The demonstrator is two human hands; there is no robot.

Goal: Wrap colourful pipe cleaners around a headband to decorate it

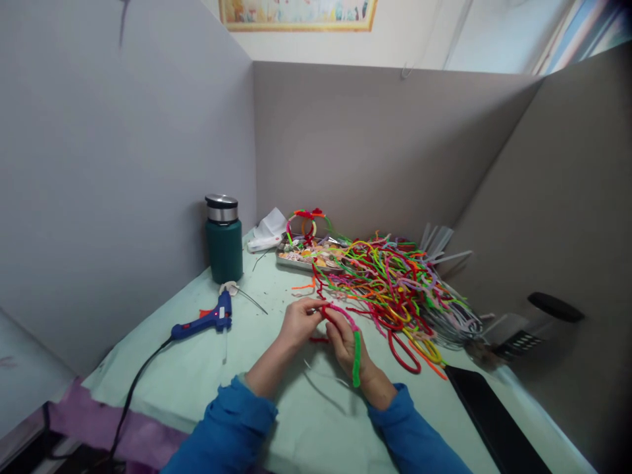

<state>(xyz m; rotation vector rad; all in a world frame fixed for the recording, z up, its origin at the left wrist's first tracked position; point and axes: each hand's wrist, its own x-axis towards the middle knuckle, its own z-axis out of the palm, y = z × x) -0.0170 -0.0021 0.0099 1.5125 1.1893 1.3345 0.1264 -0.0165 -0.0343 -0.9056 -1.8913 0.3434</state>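
Between my two hands is a fuzzy pipe cleaner (pixel 356 359), red and pink near my fingertips and green along the end that hangs over my right wrist. My left hand (pixel 300 322) pinches its red end. From the other side, my right hand (pixel 345 345) closes its fingers on the red and pink stretch. A short red piece (pixel 318 340) shows between the hands; I cannot tell whether it joins the held one. Thin pale strips (pixel 326 388) lie on the cloth below my wrists.
A blue glue gun (pixel 212 319) with a black cord lies left, before a green bottle (pixel 224 243). Behind my hands stand a tray (pixel 296 264) of small decorations and a large heap of coloured pipe cleaners (pixel 395 283). A black flat object (pixel 488 415) lies right. Grey panels enclose the table.
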